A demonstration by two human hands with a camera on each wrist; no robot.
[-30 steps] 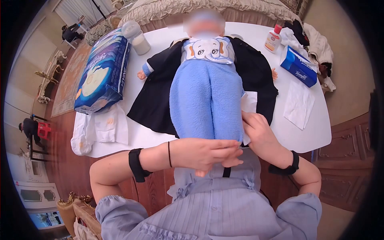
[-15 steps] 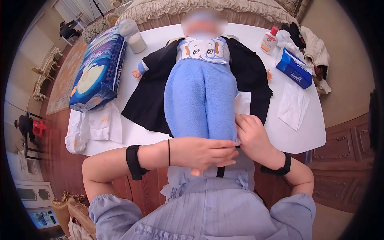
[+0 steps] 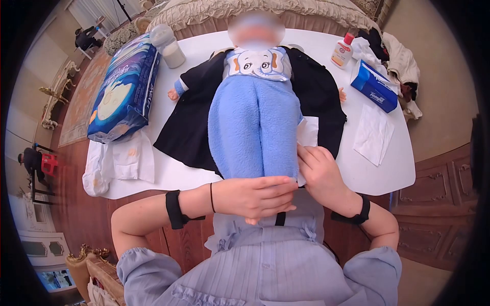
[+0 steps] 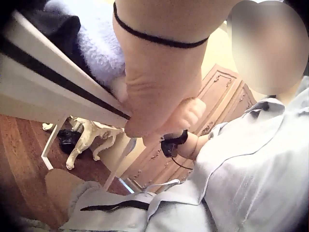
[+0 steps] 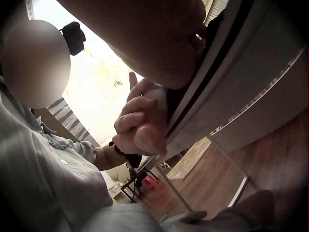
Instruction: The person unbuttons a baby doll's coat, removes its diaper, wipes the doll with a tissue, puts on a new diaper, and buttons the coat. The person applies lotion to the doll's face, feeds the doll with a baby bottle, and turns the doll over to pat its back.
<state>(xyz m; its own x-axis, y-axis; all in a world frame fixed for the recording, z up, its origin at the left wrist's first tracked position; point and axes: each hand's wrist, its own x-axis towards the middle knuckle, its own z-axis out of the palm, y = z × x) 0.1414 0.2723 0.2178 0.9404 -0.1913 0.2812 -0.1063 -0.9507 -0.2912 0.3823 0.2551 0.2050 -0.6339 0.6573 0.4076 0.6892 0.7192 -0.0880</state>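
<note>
A baby doll lies on its back, dressed in fuzzy blue trousers (image 3: pixel 245 122) and a bib (image 3: pixel 258 65) with an elephant face. Under it is spread a black coat (image 3: pixel 324 97). My left hand (image 3: pixel 258 196) holds the doll's feet at the trouser ends, its fingers laid across them. In the right wrist view its fingers wrap a doll's foot (image 5: pixel 150 137). Against the outer side of the right-hand trouser leg, my right hand (image 3: pixel 322 171) has its fingers bent and pinches the fabric near the hem. A white cloth (image 3: pixel 308 131) lies partly under that leg.
At the table's (image 3: pixel 189 181) left stand a blue diaper pack (image 3: pixel 120 97) and a clear bottle (image 3: pixel 171 50), with a white diaper (image 3: pixel 120 166) nearer me. To the right are a red-capped bottle (image 3: pixel 342 52), a blue tissue box (image 3: pixel 374 86) and a flat white tissue (image 3: pixel 373 135).
The head view has shifted slightly. My left hand has moved a little left along the feet, its fingers now straighter across them. The right hand stays by the trouser leg.
</note>
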